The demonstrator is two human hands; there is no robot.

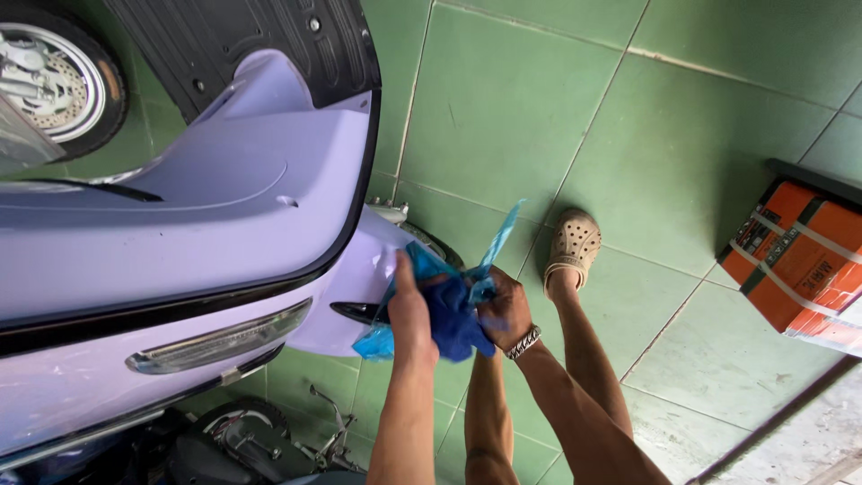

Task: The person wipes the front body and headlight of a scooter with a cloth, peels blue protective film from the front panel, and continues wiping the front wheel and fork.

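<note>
Both of my hands hold a bundle of blue material against the side of a lilac scooter body point(206, 207). My left hand point(409, 310) grips a thin light-blue plastic bag point(449, 269) with its fingers pointing up. My right hand point(505, 310), with a metal bracelet on the wrist, closes on a dark-blue cloth point(453, 323) that sits inside the bag. One corner of the bag sticks up toward the right. The bundle hides part of the scooter's lower panel.
A green tiled floor point(557, 99) fills the right side. My foot in a beige clog point(572, 247) stands on it. An orange cardboard box with white straps point(799, 265) sits at the right edge. A front wheel point(54, 76) shows top left; black stand parts point(260, 440) lie below.
</note>
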